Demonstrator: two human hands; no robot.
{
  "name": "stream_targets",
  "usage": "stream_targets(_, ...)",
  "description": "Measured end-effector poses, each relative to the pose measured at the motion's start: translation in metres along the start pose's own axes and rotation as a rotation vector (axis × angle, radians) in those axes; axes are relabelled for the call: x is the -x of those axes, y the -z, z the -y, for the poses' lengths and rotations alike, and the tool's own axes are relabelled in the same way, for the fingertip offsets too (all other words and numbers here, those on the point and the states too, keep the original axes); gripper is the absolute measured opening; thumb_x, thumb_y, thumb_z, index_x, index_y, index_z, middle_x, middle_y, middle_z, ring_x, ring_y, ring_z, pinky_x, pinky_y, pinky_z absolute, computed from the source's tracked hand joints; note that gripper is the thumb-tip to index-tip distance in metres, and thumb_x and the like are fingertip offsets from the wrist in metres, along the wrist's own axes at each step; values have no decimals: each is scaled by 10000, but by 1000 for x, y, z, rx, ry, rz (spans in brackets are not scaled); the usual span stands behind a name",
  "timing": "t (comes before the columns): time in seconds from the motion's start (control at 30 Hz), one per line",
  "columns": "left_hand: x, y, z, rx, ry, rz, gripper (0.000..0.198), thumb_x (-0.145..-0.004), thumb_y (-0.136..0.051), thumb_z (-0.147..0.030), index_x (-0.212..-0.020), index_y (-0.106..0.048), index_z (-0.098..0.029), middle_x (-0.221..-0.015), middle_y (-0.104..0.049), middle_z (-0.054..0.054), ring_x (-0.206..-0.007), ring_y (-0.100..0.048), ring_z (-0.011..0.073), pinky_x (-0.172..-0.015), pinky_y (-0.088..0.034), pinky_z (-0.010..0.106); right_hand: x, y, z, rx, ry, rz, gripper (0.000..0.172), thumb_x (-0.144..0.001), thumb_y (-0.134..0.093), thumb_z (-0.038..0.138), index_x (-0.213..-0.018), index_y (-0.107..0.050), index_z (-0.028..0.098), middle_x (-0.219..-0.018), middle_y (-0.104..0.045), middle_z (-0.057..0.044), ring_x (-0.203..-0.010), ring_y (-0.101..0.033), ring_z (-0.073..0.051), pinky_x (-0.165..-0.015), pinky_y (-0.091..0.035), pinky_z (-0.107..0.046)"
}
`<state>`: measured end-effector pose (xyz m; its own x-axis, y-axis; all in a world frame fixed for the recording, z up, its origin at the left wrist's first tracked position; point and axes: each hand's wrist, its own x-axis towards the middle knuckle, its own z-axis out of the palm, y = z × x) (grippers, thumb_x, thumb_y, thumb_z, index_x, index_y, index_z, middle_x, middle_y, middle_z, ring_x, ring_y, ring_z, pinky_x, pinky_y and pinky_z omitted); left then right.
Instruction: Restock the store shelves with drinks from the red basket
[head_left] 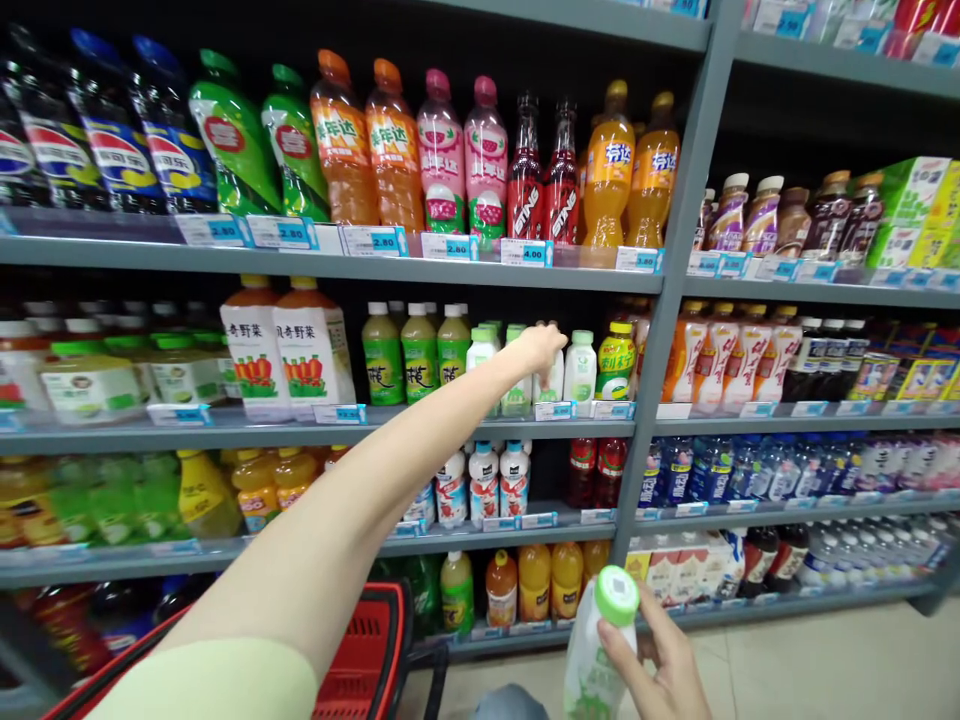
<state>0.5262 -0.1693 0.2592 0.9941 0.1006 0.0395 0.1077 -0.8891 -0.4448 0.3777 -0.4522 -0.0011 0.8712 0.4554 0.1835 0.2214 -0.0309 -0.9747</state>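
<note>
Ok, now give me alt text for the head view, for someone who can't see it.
A person's left hand reaches to small white bottles on a store shelf, while the right hand holds a green-capped bottle in the foreground. Rows of colorful drinks line the shelving, and part of a red basket shows at lower left.

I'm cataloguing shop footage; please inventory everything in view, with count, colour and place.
Bottle: one, white, green cap, lower right
Similar bottles: several, white and green, second row
Carrot bottles: two, white, orange caps, second row, left
Other drinks: many, mixed colours, across the shelves
Price tags: many, white and blue, shelf edges
Shelving: two bays, grey, throughout
Basket: one, red and black, lower left
Floor: one, pale, lower right
Possible knee: one, grey-blue, bottom centre
Sleeve: one, pale yellow-green, bottom left
Left hand: one, at similar bottles
Right hand: one, holding bottle
</note>
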Motion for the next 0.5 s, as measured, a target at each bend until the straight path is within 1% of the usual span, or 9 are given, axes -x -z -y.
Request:
stream_targets(0.13, -6, -3, 0, -19, 4, 9, 863, -583, -967, -332, -1347, -613, -144, -1444, -533, 203, -1300, -563, 358, -1053, -519, 378, 3, -5, -4, -26, -18, -5, 535, -862, -680, 609, -1145, -745, 160, -1099, -764, -130, -874, -744, -242, -710, -606, -229)
stream_targets(0.27, -14, -7, 0, -1, 34, 9, 895, -534, -980, -370, -1332, -627, -171, -1451, -522, 201, -1315, -546, 374, -1065, -507, 395, 7, -10, -11, -53, -44, -105, 571, -856, -683, 623, -1196, -740, 168, -1088, -768, -126, -823, -747, -241, -682, -607, -241)
stream_targets(0.3, -15, -8, 1, 3, 41, 8, 897, -525, -982, -372, -1326, -631, -174, -1456, -518, 204, -1320, -541, 379, -1068, -504, 401, 6, -9, -13, -52, -46, -107, 568, -852, -690, 619, -1196, -743, 170, -1085, -770, -125, -817, -748, -244, -675, -608, -244)
stream_targets(0.43, -22, -10, 1, 31, 49, 13, 925, -508, -986, -386, -1327, -626, -147, -1490, -486, 237, -1338, -518, 397, -1057, -505, 412, 0, 0, -21, -16, -24, -6, 517, -833, -743, 546, -1187, -761, 170, -1109, -773, -131, -865, -759, -276, -707, -627, -273)
stream_targets(0.5, -27, -12, 1, 39, 54, 20, 967, -508, -984, -420, -1351, -611, -128, -1507, -467, 257, -1343, -507, 410, -1054, -499, 422, -3, 5, -22, 1, 1, 18, 498, -836, -751, 513, -1193, -760, 166, -1129, -771, -133, -878, -761, -279, -722, -630, -280)
